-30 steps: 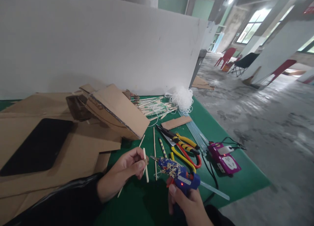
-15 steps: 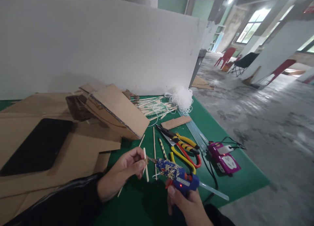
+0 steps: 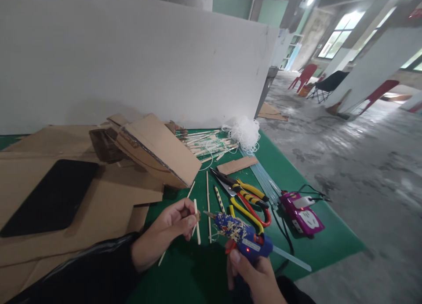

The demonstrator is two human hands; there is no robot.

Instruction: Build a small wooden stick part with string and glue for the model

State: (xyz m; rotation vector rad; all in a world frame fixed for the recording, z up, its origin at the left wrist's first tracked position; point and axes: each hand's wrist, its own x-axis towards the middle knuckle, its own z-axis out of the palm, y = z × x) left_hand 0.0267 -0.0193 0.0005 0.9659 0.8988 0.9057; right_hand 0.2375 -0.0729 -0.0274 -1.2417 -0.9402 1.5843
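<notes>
Two hands: both are working above the green desk (image 3: 336,242), near its front side.
Left grip: the fingers of the left hand (image 3: 174,227) are pressed together, pinching a short pale stick (image 3: 198,233); a small brown piece (image 3: 198,216) shows at the fingertips.
Right grip: the right hand (image 3: 252,269) is closed around the blue glue gun (image 3: 237,231), which has many wood crumbs on its barrel; a clear rod (image 3: 293,257) comes out from its back.
In the way: one long thin stick (image 3: 208,198) lies on the desk, passing under the gap between the nozzle (image 3: 209,214) and the left hand. Just beyond the gun are a dotted stick (image 3: 219,199), pliers (image 3: 252,198) and red-handled scissors (image 3: 269,218), close to each other.
Left side: a dark flat plate (image 3: 52,198) rests on cardboard sheets (image 3: 114,207), with a tilted cardboard box (image 3: 161,148) behind.
Far side: a stick pile (image 3: 207,143) lies beside the white string (image 3: 245,133); a cardboard strip (image 3: 237,165) is nearer.
Right side: clear rods (image 3: 262,176) reach toward a purple power strip (image 3: 308,220).
Changed: half a second ago, the nozzle was very near the brown piece; now it is drawn back to the right, apart. The left hand keeps almost the same place.
</notes>
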